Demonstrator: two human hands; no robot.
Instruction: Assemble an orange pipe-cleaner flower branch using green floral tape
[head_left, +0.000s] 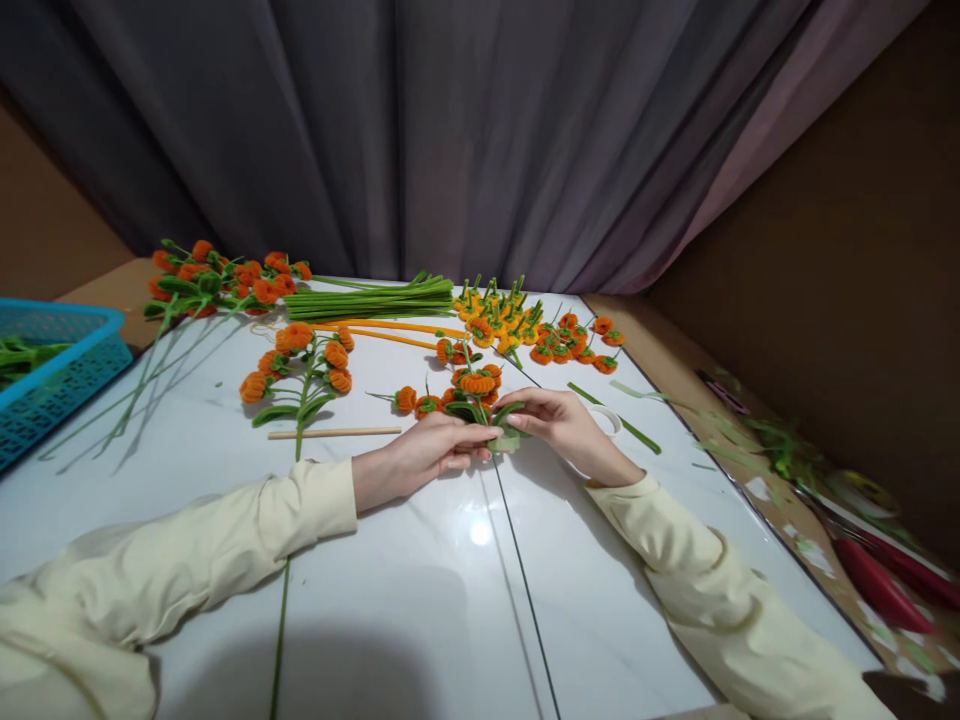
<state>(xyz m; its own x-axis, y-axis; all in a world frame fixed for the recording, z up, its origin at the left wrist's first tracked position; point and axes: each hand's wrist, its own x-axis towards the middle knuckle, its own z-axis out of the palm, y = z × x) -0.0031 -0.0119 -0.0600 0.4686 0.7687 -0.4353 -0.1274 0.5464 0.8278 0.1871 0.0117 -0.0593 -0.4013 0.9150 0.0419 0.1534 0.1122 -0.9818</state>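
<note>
My left hand is closed around the thin stem of a pipe-cleaner branch bearing small orange pumpkins and green leaves. The long stem runs down toward the table's near edge. Just right of the left fingertips is a pale green tape roll. My right hand pinches at a fuzzy green leaf on the same branch. On the left lies a similar finished-looking pumpkin branch, its stem passing under my left sleeve.
Behind the hands lie green pipe cleaners, yellow pieces with green stalks and loose orange pumpkins. A wooden stick lies left. A blue basket stands far left; red-handled pliers lie right.
</note>
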